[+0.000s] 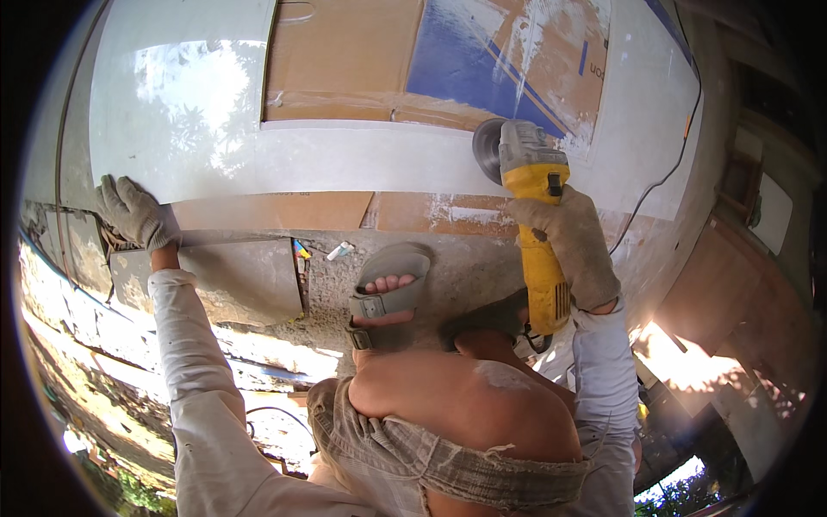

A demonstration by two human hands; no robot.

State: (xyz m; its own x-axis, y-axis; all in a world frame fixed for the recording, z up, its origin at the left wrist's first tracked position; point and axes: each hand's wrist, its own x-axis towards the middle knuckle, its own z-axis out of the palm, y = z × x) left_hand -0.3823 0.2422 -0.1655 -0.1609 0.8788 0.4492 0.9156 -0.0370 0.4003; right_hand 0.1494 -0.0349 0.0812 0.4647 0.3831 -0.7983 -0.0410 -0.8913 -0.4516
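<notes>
My right hand (573,246), in a tan work glove, is closed around the body of a yellow angle grinder (544,280) with a grey head. The grinder's dark round disc (489,152) is at the front strip of a glossy white slab (362,159), near the edge of a rectangular cutout. I cannot tell whether the disc touches it. My left hand (133,211), gloved too, rests at the slab's near left corner with its fingers stretched out. Cardboard (340,52), brown with a blue printed part, shows through the cutout, dusted white on the right.
A dark cable (659,183) runs along the right side. My sandaled foot (388,289) stands close to the slab's near edge, beside a grey board (220,280) and small litter (340,250). Brown panels (702,284) lean at the right.
</notes>
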